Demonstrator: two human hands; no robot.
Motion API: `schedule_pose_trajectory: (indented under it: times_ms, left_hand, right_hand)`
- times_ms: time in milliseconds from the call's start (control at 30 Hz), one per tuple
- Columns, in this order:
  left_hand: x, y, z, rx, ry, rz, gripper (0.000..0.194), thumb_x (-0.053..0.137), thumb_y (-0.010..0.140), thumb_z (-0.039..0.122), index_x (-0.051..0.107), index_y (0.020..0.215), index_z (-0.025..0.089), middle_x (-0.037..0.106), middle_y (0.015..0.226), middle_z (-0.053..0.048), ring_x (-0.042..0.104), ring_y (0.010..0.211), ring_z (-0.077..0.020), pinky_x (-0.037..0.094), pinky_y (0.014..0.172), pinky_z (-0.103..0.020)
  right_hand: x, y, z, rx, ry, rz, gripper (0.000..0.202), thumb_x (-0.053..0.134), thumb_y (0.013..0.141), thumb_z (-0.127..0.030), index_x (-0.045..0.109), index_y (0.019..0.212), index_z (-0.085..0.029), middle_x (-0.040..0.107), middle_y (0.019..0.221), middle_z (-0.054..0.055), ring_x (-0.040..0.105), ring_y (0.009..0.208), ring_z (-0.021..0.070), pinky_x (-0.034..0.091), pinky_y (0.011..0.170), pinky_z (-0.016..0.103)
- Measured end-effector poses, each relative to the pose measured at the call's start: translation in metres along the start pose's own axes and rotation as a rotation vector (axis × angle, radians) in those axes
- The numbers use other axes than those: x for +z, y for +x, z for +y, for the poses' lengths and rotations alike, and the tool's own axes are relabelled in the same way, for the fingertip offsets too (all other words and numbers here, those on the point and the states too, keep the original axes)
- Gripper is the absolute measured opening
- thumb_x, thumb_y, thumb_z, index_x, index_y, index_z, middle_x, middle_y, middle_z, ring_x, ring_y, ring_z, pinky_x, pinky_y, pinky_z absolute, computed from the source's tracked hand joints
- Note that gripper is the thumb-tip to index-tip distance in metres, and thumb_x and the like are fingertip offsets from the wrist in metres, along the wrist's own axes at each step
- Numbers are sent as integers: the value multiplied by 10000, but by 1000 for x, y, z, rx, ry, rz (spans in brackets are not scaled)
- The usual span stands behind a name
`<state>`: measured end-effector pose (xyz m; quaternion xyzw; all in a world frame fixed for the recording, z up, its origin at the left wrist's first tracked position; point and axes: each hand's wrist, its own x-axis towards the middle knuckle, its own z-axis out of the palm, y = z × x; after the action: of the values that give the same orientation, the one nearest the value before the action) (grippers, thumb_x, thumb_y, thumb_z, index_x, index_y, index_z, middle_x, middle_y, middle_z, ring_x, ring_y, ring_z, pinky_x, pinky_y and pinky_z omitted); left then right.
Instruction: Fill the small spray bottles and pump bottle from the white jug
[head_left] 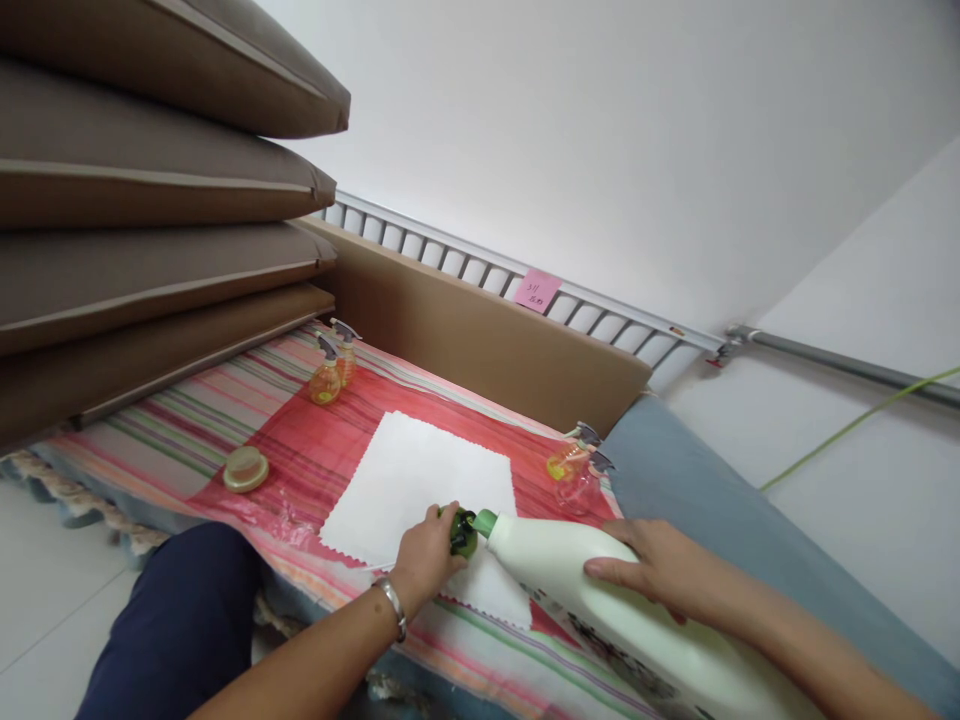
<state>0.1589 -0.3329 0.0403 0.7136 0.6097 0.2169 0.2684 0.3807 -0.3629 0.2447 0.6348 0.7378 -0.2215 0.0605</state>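
Head view: left hand (426, 552) curled round a small dark-green container (463, 540) over a white zigzag-edged sheet (420, 480); right hand (660, 565) clasping a large pale-green bottle (630, 620), tipped, green nozzle (484, 523) right at the container, contact unclear. Round beige lid (245, 468) on striped cloth (176, 425), left; trigger spray bottles (325, 384) in pairs either side of the sheet.

Pale-green bottle (559, 553), white sheet (427, 480), striped cloth (176, 425)

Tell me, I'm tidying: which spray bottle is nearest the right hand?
The pinkish front spray bottle at picture right; the other three stand farther from the right hand.
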Motion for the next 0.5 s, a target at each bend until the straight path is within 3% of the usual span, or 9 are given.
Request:
schedule_pose_trajectory:
  times_ms: [500]
  left_hand:
    - [2, 1, -1, 18, 20, 21, 740, 684, 665, 312, 322, 1310, 312, 502, 1224, -53, 627, 929, -242, 451, 767, -288]
  right_hand:
    - [-1, 2, 2, 25, -30, -28, 400, 506, 773, -537, 594, 817, -149, 622, 695, 45, 529, 448, 110, 332, 333, 184]
